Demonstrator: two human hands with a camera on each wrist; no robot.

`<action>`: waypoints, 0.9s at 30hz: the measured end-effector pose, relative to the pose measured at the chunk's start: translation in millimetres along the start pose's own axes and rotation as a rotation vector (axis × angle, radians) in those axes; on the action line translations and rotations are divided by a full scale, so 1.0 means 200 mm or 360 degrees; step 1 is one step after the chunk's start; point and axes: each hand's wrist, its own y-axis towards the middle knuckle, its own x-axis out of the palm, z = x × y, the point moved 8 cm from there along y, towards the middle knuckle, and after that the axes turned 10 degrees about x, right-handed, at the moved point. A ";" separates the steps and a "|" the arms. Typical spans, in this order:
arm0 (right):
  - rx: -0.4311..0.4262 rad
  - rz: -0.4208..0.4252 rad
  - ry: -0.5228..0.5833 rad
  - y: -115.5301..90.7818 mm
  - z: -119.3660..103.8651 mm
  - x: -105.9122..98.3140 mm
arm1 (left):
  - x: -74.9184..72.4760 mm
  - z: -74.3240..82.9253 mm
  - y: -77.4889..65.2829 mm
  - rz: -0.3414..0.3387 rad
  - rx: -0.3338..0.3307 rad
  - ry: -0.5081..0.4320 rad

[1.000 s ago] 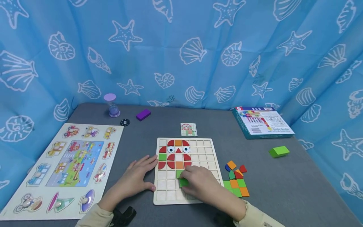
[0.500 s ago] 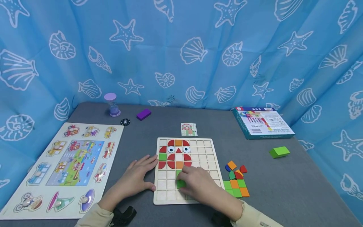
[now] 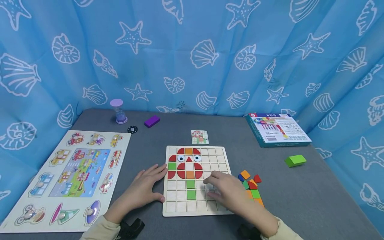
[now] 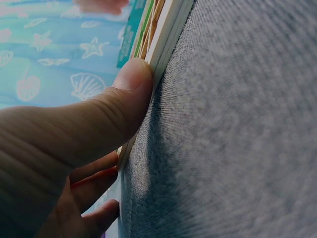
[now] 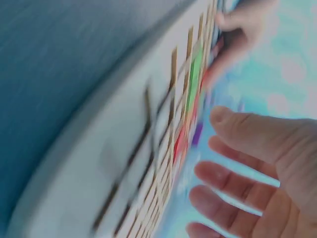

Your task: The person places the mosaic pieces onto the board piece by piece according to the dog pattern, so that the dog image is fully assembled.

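Note:
A white wooden grid board (image 3: 176, 206) lies on the table. Red curved pieces, orange squares and two eye tiles form a face in its upper left. Below the face, two green square tiles (image 3: 191, 194) sit one above the other in their cells. My left hand (image 3: 143, 186) rests against the board's left edge; the left wrist view shows the thumb (image 4: 133, 79) on that edge. My right hand (image 3: 229, 190) hovers over the board's right half with fingers loosely spread, holding nothing. It partly hides the loose pieces (image 3: 255, 194) of green, orange, red and blue to the right.
A small pattern card (image 3: 199, 137) lies behind the board. To the left is a vehicle peg puzzle (image 3: 120, 156). Farther back are an hourglass (image 3: 120, 115), a black chip (image 3: 132, 129) and a purple block (image 3: 151, 121). At right are a box (image 3: 279, 130) and a green block (image 3: 295, 160).
My right hand has let go of the lower green tile, which now lies in its cell, and moved right toward the loose pieces. The left hand has stayed put.

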 end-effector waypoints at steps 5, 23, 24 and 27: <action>0.0202 -0.0026 0.0058 -0.12 0.23 -0.05 | 0.00 0.00 0.01 -0.0020 -0.0008 -0.0003; 0.0313 -0.0002 -0.0142 -0.21 0.41 -0.01 | 0.00 0.00 0.00 -0.0033 -0.0022 0.0005; 0.0290 0.0003 -0.0150 -0.21 0.40 -0.01 | 0.00 0.00 0.00 -0.0034 -0.0020 0.0005; 0.0222 0.0013 -0.0170 -0.21 0.40 -0.01 | 0.00 0.00 0.00 -0.0034 -0.0022 0.0000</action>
